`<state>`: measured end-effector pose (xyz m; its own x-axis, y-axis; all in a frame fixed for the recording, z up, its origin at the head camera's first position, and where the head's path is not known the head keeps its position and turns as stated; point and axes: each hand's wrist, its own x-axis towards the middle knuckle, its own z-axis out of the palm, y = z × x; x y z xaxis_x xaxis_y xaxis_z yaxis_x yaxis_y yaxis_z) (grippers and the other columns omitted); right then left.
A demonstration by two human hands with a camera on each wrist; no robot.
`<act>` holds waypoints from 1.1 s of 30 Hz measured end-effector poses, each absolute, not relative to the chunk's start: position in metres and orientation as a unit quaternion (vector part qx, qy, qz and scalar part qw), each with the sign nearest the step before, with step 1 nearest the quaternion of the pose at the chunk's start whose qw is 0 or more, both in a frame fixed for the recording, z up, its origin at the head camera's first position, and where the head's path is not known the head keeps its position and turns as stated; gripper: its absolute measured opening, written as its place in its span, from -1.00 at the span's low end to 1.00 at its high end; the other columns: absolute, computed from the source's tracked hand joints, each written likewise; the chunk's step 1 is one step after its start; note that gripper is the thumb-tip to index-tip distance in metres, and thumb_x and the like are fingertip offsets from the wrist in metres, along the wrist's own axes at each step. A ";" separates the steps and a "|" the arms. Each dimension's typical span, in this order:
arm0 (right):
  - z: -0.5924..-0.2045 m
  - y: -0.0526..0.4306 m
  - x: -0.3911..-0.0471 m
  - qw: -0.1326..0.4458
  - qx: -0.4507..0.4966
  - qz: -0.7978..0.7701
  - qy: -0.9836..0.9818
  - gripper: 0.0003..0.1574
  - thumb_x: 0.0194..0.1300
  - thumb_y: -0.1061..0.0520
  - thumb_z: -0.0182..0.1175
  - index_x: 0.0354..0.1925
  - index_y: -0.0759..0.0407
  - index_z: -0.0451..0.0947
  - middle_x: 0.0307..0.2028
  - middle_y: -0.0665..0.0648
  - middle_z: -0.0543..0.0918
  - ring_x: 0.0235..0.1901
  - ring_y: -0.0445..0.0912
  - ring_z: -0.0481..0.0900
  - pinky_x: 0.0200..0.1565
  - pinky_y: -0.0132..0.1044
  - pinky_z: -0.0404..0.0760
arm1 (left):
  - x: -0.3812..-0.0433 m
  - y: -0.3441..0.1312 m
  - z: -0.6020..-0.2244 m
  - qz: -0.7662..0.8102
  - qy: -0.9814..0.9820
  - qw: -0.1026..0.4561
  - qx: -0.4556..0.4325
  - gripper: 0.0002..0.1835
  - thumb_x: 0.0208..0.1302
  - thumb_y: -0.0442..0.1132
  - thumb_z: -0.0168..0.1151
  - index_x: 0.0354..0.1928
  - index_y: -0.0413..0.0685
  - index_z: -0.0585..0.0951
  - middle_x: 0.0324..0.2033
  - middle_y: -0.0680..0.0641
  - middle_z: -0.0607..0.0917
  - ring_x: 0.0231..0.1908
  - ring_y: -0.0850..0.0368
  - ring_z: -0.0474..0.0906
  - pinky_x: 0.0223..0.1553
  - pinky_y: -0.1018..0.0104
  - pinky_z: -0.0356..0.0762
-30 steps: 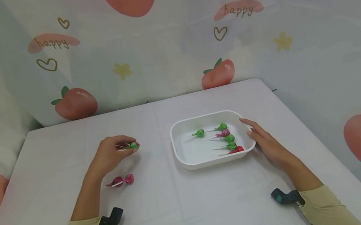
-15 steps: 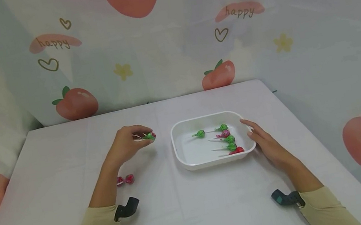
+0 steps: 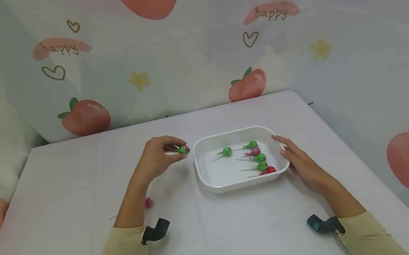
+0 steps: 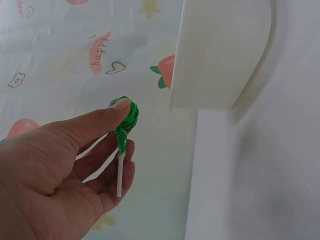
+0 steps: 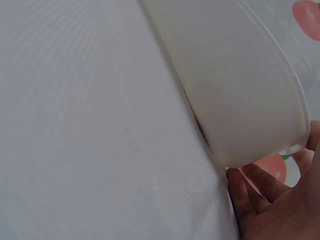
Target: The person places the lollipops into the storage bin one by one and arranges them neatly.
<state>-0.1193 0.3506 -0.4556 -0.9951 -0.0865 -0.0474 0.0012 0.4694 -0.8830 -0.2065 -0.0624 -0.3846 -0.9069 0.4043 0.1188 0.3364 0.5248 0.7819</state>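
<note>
My left hand pinches a green-wrapped lollipop between thumb and fingers, its white stick pointing down in the left wrist view. In the head view this lollipop also shows some red, just left of the white plastic tray and above the table. At the tray's right end, my right hand holds the rim, with other fingers against the outer wall in the right wrist view. Inside the tray lie several green lollipops, a pink lollipop and a red lollipop.
A pink lollipop lies on the white-covered table, partly behind my left forearm. The other lollipop there is hidden by that arm. A printed cloth hangs behind the table and along its sides.
My left hand has moved right and slightly away with the green lollipop, up to the tray's left side. Its forearm now covers more of the table lollipops. The right hand stays at the tray.
</note>
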 end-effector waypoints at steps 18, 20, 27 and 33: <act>-0.454 0.350 -0.119 0.051 -0.015 -0.515 0.855 -0.32 0.70 -0.12 -0.19 0.65 -0.23 -0.01 0.65 0.09 -0.15 0.59 0.21 -0.24 0.40 0.39 -0.05 | -0.206 -0.013 -0.388 0.455 0.853 0.070 0.246 -0.73 0.19 -0.27 0.57 -0.05 0.00 0.80 -0.21 0.13 0.76 -0.17 0.10 0.62 -0.17 0.23 0.63; -0.453 0.350 -0.119 0.053 -0.012 -0.515 0.855 -0.32 0.69 -0.14 -0.19 0.65 -0.25 -0.01 0.65 0.08 -0.15 0.59 0.21 -0.24 0.40 0.39 -0.05 | -0.206 -0.005 -0.391 0.457 0.850 0.073 0.252 -0.73 0.19 -0.29 0.57 -0.06 0.00 0.81 -0.20 0.13 0.76 -0.17 0.11 0.62 -0.17 0.25 0.62; -0.452 0.350 -0.120 0.053 -0.015 -0.514 0.856 -0.31 0.68 -0.17 -0.18 0.65 -0.28 -0.01 0.65 0.06 -0.13 0.60 0.17 -0.21 0.41 0.37 -0.03 | -0.207 0.022 -0.399 0.452 0.845 0.078 0.274 -0.73 0.17 -0.31 0.57 -0.07 -0.05 0.80 -0.21 0.10 0.76 -0.17 0.11 0.60 -0.19 0.30 0.58; -0.453 0.350 -0.120 0.056 -0.012 -0.516 0.854 -0.31 0.69 -0.17 -0.18 0.65 -0.27 -0.02 0.65 0.06 -0.14 0.59 0.18 -0.22 0.41 0.37 -0.03 | -0.209 0.043 -0.410 0.433 0.852 0.091 0.280 -0.73 0.17 -0.29 0.58 -0.07 -0.04 0.80 -0.26 0.10 0.74 -0.18 0.11 0.60 -0.24 0.36 0.53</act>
